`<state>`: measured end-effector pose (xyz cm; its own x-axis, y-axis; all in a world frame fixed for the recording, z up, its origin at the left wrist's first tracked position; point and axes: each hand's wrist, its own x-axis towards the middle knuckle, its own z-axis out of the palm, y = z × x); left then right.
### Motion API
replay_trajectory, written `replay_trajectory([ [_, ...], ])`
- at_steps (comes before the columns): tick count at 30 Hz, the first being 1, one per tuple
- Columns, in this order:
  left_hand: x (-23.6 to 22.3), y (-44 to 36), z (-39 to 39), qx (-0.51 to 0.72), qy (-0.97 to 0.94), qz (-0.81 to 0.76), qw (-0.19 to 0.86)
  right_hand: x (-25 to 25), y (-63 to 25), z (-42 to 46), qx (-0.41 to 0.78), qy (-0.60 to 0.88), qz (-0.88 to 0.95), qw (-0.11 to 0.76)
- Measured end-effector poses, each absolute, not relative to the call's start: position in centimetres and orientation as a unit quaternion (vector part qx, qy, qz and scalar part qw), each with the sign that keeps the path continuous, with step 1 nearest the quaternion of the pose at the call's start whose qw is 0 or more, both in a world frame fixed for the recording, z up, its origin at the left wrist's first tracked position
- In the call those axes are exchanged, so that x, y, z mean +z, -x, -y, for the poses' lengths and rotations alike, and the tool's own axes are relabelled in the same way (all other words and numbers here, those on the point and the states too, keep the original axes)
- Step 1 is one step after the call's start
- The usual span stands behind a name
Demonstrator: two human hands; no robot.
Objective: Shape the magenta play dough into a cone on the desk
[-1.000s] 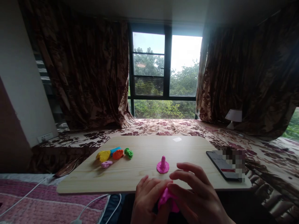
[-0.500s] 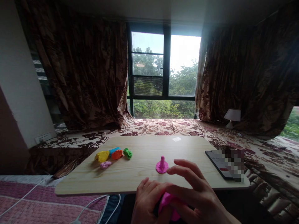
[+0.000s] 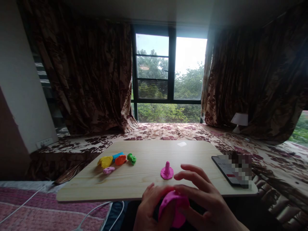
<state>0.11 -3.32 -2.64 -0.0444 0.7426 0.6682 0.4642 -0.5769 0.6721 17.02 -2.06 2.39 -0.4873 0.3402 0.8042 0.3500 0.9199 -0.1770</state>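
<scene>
Between my hands, at the table's near edge, is a piece of bright pink modelling clay, curved and flattened like a thin bowl or sheet. My left hand is closed around its left side, thumb pressed on the clay. The thumb and forefinger of my right hand pinch its right side, while the other fingers stretch out above the table. Just beyond my hands a pink clay disc with an upright peg stands on the pale wooden table.
At the table's left lie yellow clay, blue clay, orange clay, green clay and light pink clay. A phone rests at the right. A white cable hangs beside the table; a small lamp stands further back.
The pink clay in my hands has been turned and shows more of its broad, curved surface. My right fingers have shifted along its edge. The peg piece stays in place.
</scene>
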Motion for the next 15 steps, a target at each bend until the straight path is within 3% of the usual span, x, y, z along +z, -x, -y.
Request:
replay_trajectory([
  [8, -2.4, 0.7, 3.1, 0.498, -0.771, -0.389, 0.074, 2.4, -16.8, 2.4, -0.057, 0.186, 0.856, 0.479],
  [15, -2.2, 0.8, 3.1, 0.51, -0.767, -0.382, 0.075, 2.5, -16.9, 2.3, -0.077, 0.121, 0.865, 0.481],
])
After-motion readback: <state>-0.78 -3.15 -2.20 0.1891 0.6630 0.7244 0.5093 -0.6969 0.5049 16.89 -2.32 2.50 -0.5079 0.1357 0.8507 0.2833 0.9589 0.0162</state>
